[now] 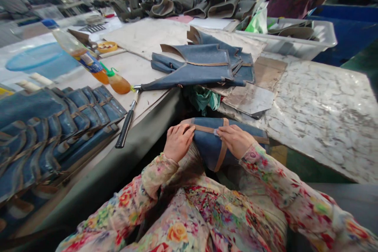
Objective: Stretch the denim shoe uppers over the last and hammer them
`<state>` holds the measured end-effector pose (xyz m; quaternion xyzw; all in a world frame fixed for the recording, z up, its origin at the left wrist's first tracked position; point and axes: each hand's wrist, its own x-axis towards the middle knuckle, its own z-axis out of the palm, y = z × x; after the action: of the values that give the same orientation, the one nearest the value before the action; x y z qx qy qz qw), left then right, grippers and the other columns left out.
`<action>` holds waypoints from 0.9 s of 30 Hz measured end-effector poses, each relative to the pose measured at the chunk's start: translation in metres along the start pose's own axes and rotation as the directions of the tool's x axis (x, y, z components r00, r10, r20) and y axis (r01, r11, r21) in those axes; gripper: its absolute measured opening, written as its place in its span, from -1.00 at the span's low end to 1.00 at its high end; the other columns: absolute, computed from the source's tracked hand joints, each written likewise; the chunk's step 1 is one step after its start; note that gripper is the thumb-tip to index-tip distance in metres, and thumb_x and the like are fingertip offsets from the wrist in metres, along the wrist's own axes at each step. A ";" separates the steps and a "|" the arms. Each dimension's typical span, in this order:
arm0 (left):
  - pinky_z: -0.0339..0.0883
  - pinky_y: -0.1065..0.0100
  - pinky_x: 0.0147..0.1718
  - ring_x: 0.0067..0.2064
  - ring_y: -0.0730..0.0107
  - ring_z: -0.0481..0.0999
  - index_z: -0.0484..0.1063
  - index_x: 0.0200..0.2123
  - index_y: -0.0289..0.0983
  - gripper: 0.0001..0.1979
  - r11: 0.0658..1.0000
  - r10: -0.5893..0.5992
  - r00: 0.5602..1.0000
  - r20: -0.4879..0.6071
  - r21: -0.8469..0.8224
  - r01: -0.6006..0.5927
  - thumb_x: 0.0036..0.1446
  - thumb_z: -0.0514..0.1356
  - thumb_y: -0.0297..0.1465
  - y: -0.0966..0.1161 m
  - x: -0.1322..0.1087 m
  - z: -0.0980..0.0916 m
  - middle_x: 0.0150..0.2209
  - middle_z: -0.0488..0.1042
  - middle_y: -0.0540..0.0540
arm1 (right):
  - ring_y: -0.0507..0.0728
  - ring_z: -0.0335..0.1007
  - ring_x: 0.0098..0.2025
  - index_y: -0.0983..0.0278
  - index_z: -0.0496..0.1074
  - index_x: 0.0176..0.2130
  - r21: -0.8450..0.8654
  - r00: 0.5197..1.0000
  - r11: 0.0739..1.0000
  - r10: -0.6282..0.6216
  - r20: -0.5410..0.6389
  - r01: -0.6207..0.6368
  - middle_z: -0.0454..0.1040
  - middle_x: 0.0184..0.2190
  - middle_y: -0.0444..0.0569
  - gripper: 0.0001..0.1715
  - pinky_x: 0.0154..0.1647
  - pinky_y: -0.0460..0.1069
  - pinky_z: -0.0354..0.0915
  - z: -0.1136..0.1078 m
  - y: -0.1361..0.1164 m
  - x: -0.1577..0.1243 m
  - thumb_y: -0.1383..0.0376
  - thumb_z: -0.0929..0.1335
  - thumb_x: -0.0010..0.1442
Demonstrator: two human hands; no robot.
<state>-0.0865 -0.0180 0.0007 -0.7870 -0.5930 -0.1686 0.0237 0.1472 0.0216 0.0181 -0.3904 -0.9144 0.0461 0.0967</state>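
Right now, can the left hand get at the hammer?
Likely yes: the hammer lies nearby, grip uncovered, though the left hand would first have to leave the blue panel.

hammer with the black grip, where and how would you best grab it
Probably take the hammer by its black grip with the left hand, coming from the person's side: the grip slants back toward the person, while the metal head lies at the far end.

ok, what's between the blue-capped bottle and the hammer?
A smaller green-capped bottle of amber liquid, in the head view. It sits between the blue-capped bottle and the head of the hammer.
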 end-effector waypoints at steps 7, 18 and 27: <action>0.15 0.20 -0.05 -0.02 0.24 0.31 0.39 -0.11 -0.20 -0.72 0.992 -0.121 0.993 -0.010 0.044 0.121 0.20 -0.03 -0.30 -0.038 -0.001 -0.026 -0.04 0.36 -0.10 | 0.15 0.27 -0.11 0.27 0.41 -0.06 -0.102 0.996 0.994 0.028 -0.085 -0.036 0.41 -0.07 0.03 -0.62 -0.15 0.03 0.33 0.005 0.006 -0.022 0.42 0.20 0.17; 0.27 0.15 -0.18 -0.16 0.05 0.38 0.18 0.08 -0.40 -0.49 0.770 -0.545 0.838 0.012 0.403 0.494 0.06 0.08 -0.33 -0.142 -0.018 -0.086 -0.16 0.33 -0.30 | 0.12 0.31 -0.09 0.25 0.39 -0.03 0.022 0.943 0.994 0.109 -0.316 -0.107 0.41 -0.08 0.00 -0.63 -0.04 0.04 0.31 0.021 0.005 -0.053 0.30 0.17 0.22; 0.27 0.44 -0.56 -0.58 0.49 0.29 0.22 -0.02 -0.25 -0.55 0.664 -0.653 0.757 0.011 -0.472 0.580 0.04 0.08 -0.19 -0.106 -0.020 -0.095 -0.53 0.26 0.06 | 0.12 0.33 -0.09 0.26 0.41 -0.05 0.063 0.919 0.976 0.218 -0.329 -0.208 0.43 -0.11 0.00 -0.63 -0.03 0.05 0.30 0.017 0.003 -0.077 0.29 0.16 0.24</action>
<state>-0.2134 -0.0282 0.0674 -0.5059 -0.7653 -0.3603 -0.1691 0.1981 -0.0323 -0.0097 -0.4883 -0.8361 0.0018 0.2500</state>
